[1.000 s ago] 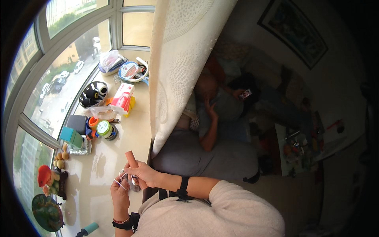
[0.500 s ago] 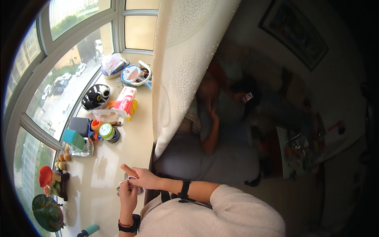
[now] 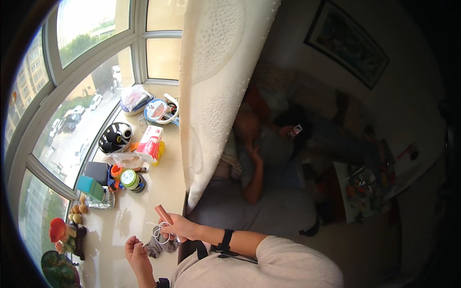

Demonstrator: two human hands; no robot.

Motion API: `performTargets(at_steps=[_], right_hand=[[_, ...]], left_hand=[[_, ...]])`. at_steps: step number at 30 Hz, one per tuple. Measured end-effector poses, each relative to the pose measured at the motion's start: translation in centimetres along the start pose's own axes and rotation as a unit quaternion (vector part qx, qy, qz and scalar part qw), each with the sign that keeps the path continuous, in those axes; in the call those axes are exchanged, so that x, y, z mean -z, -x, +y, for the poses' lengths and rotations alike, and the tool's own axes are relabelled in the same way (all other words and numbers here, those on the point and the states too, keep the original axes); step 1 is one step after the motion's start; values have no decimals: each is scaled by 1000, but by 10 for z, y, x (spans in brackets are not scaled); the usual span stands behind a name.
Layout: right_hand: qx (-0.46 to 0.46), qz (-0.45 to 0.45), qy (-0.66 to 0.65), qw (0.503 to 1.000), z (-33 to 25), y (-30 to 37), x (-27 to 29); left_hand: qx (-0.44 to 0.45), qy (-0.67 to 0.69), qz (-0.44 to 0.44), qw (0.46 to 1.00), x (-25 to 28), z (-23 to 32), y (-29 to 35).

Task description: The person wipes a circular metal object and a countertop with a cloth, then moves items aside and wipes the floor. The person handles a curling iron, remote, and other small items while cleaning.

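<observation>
My right hand [image 3: 179, 227] is closed around a pinkish-brown, stick-shaped thing [image 3: 163, 213], which points up and away to the left. A thin white cord [image 3: 152, 224] hangs in loose loops from the same hand. Lower and to the left, my left hand [image 3: 136, 249] is apart from it, its fingers curled and pinched together; whatever is between the fingertips is too small to make out. Between and below both hands, a crumpled grey cloth [image 3: 154, 247] lies on the pale windowsill counter [image 3: 108, 242].
Along the window stand a green-lidded jar [image 3: 129, 179], a teal box [image 3: 91, 187], a black basket [image 3: 115, 138], a tissue pack [image 3: 150, 144] and a red-topped figurine [image 3: 60, 230]. A pale curtain [image 3: 206, 96] hangs ahead. Beyond it, a person holds a phone [image 3: 295, 131].
My hands have come apart: the left moved down and left, the right slightly right with the stick-shaped thing. The cord now hangs in wider loops, and more grey cloth shows.
</observation>
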State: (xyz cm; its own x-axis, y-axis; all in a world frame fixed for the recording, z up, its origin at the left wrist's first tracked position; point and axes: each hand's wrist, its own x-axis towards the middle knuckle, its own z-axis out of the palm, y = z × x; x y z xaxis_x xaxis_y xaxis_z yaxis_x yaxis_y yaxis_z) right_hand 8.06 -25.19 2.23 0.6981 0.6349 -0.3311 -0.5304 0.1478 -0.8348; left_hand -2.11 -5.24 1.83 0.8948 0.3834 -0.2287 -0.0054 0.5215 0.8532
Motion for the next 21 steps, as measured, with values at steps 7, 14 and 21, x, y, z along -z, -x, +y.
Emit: performTargets(at_steps=[7,14,21], right_hand=[[-48,-123,31,991,-15,9,-12],[-118,-147,55,981,-27,-13,-8],[-30,-11,-94,995,-70,-138,35]], left_hand=[[81,-119,-87,986,-10,-2,10],[136,-54,-95,985,-8,-2,5],[-5,-9,86,996,24,6,1]])
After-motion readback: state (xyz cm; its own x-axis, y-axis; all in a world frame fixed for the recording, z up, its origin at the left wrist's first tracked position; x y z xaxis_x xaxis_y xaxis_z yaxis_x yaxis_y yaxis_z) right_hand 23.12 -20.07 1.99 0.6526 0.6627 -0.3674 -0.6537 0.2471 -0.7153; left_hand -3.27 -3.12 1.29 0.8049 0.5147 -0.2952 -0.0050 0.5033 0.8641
